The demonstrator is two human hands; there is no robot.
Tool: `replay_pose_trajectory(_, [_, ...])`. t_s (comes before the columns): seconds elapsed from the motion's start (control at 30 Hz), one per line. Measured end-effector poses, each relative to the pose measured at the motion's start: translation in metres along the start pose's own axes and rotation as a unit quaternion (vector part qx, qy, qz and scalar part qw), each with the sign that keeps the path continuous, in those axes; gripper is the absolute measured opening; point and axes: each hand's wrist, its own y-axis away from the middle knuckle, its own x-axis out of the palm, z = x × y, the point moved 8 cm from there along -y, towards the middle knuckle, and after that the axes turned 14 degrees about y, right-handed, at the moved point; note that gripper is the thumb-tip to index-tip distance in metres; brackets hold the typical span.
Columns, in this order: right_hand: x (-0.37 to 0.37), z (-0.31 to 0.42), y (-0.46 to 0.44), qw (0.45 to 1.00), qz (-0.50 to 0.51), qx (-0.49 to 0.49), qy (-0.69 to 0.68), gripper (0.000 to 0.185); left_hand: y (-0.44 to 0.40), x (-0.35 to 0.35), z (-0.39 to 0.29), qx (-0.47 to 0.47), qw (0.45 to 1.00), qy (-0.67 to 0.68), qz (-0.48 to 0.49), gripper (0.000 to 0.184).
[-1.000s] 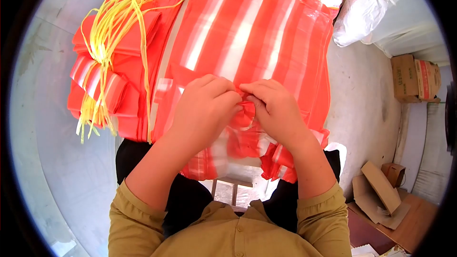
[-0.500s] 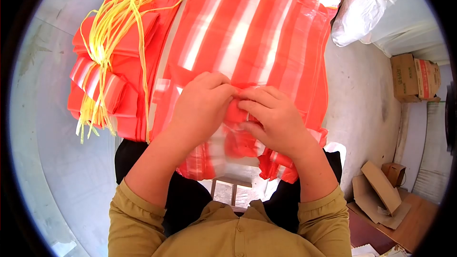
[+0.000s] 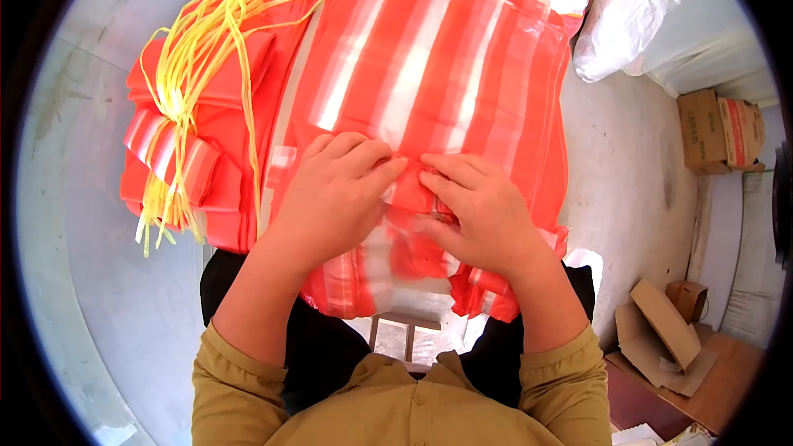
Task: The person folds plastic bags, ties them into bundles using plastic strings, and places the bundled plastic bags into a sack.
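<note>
A stack of red-and-white striped plastic bags [image 3: 450,58] lies in front of me, its near edge crumpled and hanging over. My left hand [image 3: 334,198] rests on the near part of the stack, thumb and forefinger pinching the thin red film. Opposite it, my right hand [image 3: 479,211] has bent fingers on the same gathered plastic, thumb below the forefinger. Between the fingertips is a small puckered patch of red film, partly hidden by the fingers. Both hands are nearest the top bag.
On the left lie folded red bags [image 3: 223,128] with a bunch of yellow ties [image 3: 178,103] over them. A white sack [image 3: 624,21] is at upper right. Cardboard boxes [image 3: 719,132] stand at far right, and an opened carton [image 3: 657,339] lies lower right.
My fingertips have moved slightly apart; they were close together over the film. The left hand's fingers have shifted a little left and down. The bag stack stays in about the same place.
</note>
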Motion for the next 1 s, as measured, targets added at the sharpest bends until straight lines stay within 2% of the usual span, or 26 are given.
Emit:
replay_pose_trajectory(0.17, [-0.005,0.002,-0.002,1.0,-0.02,0.02,0.0,0.046,-0.004,-0.003,0.002,0.005,1.0,0.016,-0.02,0.04])
replay_pose_trajectory(0.37, [-0.017,0.013,-0.009,0.995,-0.085,-0.026,0.049,0.042,-0.008,-0.008,0.001,-0.002,1.0,0.02,-0.017,0.036])
replay_pose_trajectory(0.47, [-0.003,0.01,-0.004,0.992,-0.09,-0.016,0.083,0.039,-0.008,-0.008,0.001,-0.008,1.0,0.016,-0.002,0.037])
replay_pose_trajectory(0.57, [-0.003,0.0,-0.002,0.994,-0.082,0.02,0.064,0.036,-0.007,-0.012,0.005,-0.021,0.999,-0.016,-0.035,0.039])
replay_pose_trajectory(0.67, [-0.016,-0.015,0.0,0.988,-0.128,0.064,0.057,0.034,-0.001,-0.033,0.017,-0.024,0.986,-0.11,-0.122,0.044])
replay_pose_trajectory(0.8, [-0.04,-0.008,-0.004,0.982,-0.16,0.063,0.084,0.031,0.007,-0.059,0.028,-0.044,0.976,-0.037,-0.208,0.043])
replay_pose_trajectory(0.9, [-0.039,-0.003,-0.002,0.984,-0.145,0.032,0.099,0.032,0.005,-0.056,0.029,-0.034,0.983,-0.051,-0.172,0.026])
replay_pose_trajectory(1.0, [-0.039,-0.003,0.005,0.99,-0.121,0.025,0.069,0.032,0.004,-0.055,0.021,0.003,0.99,-0.071,-0.123,0.022])
